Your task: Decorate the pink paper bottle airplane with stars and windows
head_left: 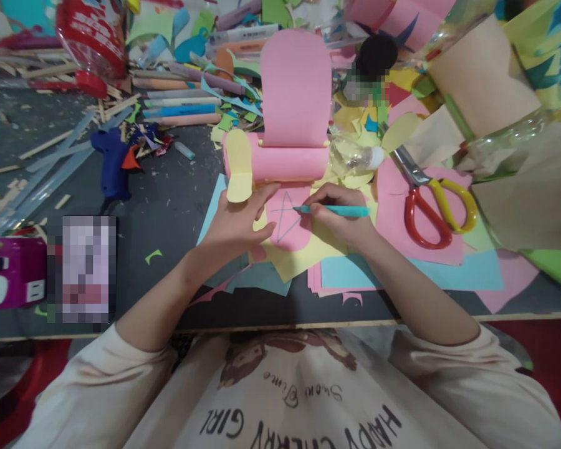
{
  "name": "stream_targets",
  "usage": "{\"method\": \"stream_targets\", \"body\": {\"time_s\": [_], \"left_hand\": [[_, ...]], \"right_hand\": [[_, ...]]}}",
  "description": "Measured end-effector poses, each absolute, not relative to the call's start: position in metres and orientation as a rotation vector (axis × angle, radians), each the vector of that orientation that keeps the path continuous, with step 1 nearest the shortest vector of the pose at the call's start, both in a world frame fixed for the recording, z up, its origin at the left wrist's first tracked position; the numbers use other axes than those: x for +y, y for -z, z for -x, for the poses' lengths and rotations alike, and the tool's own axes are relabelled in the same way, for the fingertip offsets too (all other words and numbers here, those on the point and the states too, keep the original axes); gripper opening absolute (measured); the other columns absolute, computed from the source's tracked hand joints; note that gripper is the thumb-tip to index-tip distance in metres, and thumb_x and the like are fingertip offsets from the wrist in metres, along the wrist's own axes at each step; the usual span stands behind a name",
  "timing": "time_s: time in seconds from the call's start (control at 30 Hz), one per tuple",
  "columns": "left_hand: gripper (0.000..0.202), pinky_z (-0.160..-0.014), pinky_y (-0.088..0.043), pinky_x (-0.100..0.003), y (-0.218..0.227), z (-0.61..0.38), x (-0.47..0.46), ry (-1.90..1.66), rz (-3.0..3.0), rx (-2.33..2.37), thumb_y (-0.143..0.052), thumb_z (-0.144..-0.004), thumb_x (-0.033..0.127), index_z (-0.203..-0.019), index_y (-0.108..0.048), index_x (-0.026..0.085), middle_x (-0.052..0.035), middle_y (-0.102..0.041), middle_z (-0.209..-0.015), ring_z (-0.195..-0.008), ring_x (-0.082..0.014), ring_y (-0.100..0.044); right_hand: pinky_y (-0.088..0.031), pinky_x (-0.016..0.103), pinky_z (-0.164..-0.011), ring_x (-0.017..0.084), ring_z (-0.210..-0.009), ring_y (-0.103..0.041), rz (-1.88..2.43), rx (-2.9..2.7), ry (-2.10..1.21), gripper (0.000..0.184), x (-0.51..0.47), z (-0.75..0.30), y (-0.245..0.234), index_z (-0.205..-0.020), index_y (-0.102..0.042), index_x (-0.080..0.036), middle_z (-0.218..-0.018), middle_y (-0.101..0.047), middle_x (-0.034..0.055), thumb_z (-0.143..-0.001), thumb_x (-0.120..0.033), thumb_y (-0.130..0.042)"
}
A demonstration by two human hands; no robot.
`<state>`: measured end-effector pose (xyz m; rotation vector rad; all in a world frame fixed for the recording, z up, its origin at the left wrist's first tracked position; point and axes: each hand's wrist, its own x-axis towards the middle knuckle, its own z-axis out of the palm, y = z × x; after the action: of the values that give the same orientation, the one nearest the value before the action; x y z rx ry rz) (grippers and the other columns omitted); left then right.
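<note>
Our R hand [334,209] — fingers pinching teal pen [348,211], tip on pink paper [295,234], just our side of pink roll [290,163]. Our L hand [236,215] — fingers spread, by paper's L edge. Scissors [430,199] to R.

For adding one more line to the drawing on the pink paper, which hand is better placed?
Probably the right hand: it holds the turquoise pen, with the tip at the drawing. The left hand has no pen and lies beside the drawing.

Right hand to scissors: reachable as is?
Likely yes: the scissors lie right of the right hand, handles uncovered, though it would probably have to put down the teal marker first.
</note>
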<state>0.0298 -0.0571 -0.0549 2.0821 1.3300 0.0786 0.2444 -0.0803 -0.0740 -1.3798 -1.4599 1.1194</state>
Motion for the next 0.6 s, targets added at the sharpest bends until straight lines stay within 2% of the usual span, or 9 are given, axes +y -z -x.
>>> {"method": "stream_targets", "body": {"time_s": [0.23, 0.33, 0.47, 0.6], "left_hand": [[0.064, -0.093, -0.045, -0.038, 0.0544, -0.0302, -0.0568, -0.043, -2.107, 1.327, -0.056, -0.086, 0.03, -0.149, -0.048, 0.027, 0.0001, -0.053, -0.085, -0.077, -0.0188, -0.051], [0.065, -0.094, -0.045, -0.039, 0.054, -0.0302, -0.0565, -0.035, -2.103, 1.33, -0.057, -0.086, 0.029, -0.15, -0.048, 0.026, 0.0, -0.052, -0.085, -0.077, -0.0188, -0.05], [0.065, -0.096, -0.044, -0.039, 0.0525, -0.0301, -0.0565, -0.039, -2.083, 1.334, -0.058, -0.085, 0.028, -0.149, -0.048, 0.026, 0.0003, -0.054, -0.086, -0.076, -0.0179, -0.051], [0.065, -0.097, -0.043, -0.039, 0.0524, -0.03, -0.0566, -0.063, -2.071, 1.341, -0.058, -0.084, 0.028, -0.149, -0.049, 0.025, -0.0003, -0.057, -0.088, -0.08, -0.0189, -0.053]], "right_hand": [[-0.044, 0.032, -0.057, 0.016, -0.057, -0.055, 1.419, -1.444, -1.191, 0.012, -0.0802, -0.2465, 0.0716, -0.058, -0.061, -0.023, -0.057, -0.064, -0.0008, -0.066, -0.014, -0.059], [-0.046, 0.033, -0.058, 0.018, -0.058, -0.058, 1.427, -1.449, -1.228, 0.013, -0.0791, -0.247, 0.0698, -0.055, -0.061, -0.022, -0.057, -0.065, 0.0, -0.064, -0.014, -0.058], [-0.051, 0.035, -0.062, 0.02, -0.063, -0.066, 1.343, -1.437, -1.295, 0.015, -0.0792, -0.2475, 0.0684, -0.054, -0.061, -0.023, -0.059, -0.068, 0.0008, -0.067, -0.017, -0.056], [-0.052, 0.035, -0.062, 0.02, -0.061, -0.066, 1.258, -1.409, -1.388, 0.017, -0.0804, -0.2484, 0.0673, -0.052, -0.061, -0.023, -0.058, -0.069, 0.0013, -0.068, -0.021, -0.055]]}}
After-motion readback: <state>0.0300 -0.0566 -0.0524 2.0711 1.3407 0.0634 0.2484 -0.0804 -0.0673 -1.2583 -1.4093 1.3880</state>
